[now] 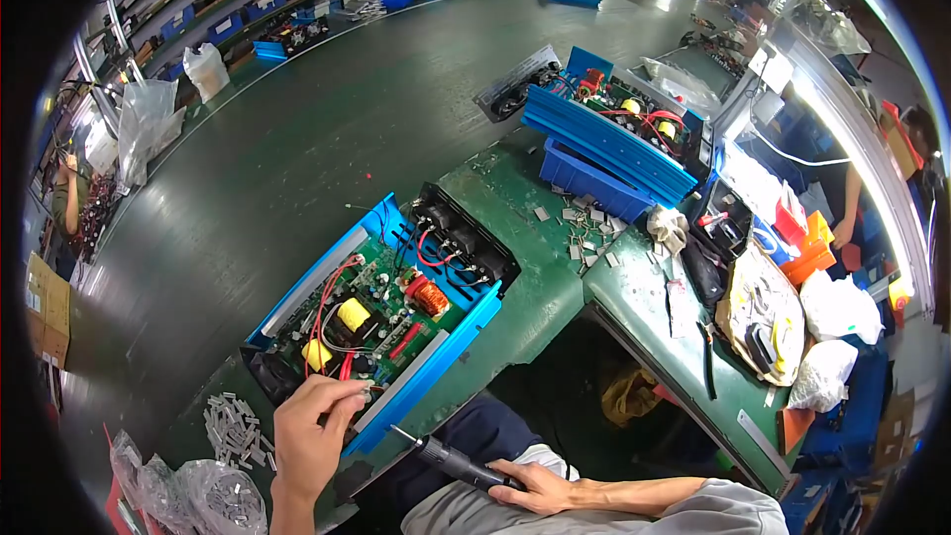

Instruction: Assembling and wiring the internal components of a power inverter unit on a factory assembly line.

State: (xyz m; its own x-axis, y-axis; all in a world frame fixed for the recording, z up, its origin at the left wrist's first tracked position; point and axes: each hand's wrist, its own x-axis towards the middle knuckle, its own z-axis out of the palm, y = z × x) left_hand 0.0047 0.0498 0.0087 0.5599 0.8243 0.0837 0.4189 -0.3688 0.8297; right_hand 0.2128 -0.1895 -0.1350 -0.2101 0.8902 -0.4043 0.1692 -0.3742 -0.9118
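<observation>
Head view: left hand at blue chassis edge.

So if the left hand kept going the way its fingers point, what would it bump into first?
Probably the green circuit board inside the blue case: the left hand already has its fingers at the near edge, though depth is hard to judge.

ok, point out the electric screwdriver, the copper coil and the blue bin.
electric screwdriver (458, 463), head view, on the middle of its black body.
copper coil (428, 295), head view, on its wound side.
blue bin (586, 181), head view, on its front wall.
</observation>
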